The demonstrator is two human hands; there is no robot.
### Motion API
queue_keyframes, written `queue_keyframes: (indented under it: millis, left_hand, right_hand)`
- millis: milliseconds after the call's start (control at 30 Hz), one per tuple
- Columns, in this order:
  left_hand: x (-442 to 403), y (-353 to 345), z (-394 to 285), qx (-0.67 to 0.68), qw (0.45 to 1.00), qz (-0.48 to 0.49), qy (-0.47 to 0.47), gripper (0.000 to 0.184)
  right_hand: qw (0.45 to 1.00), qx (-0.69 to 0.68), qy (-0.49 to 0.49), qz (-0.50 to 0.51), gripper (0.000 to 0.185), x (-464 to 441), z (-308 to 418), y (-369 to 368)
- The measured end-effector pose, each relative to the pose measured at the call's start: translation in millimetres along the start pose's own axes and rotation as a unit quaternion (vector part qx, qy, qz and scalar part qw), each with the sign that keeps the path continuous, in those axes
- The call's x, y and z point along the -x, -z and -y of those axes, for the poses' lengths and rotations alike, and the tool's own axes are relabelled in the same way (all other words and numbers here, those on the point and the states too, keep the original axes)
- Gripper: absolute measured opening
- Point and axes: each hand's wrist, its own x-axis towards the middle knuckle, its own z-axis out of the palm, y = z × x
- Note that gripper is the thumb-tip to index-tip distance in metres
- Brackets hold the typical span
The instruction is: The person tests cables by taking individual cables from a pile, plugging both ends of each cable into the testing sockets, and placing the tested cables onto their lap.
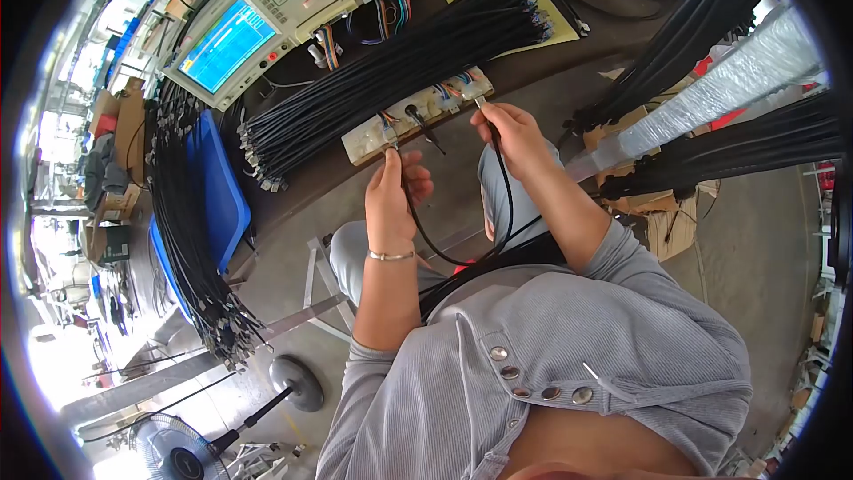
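Note:
One black cable (442,255) hangs in a loop between my two hands over my lap. My left hand (391,198) pinches one of its ends between thumb and fingers, right at the left end of a pale wired fixture block (362,144). My right hand (517,138) grips the other end, its metal connector (481,102) pointing at the block's right end. Whether either plug sits inside a socket, I cannot tell. Coloured wires and a short black lead (431,133) come off the block, which lies along the table's front edge.
Behind the block lies a large bundle of black cables (382,80). A tester with a lit blue screen (227,44) stands at the back left. More cables (182,213) drape over a blue bin (233,204). Cable bundles and a plastic-wrapped post (720,84) are on the right.

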Motion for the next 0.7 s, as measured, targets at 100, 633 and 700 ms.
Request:
queue_keyframes:
  millis: [100,633,700]
  left_hand:
    - [10,8,7,0.01,1.0,0.007,0.0,0.039]
    - [18,32,5,-0.003,0.999,0.026,-0.041,0.04]
    - [18,39,0,0.001,0.999,0.021,-0.039,0.04]
  right_hand:
    - [0.999,-0.015,0.035,-0.012,0.026,4,0,-8]
    - [0.995,0.074,-0.058,0.037,0.036,13,24,4]
    - [0.993,0.065,-0.073,0.063,0.041,20,18,8]
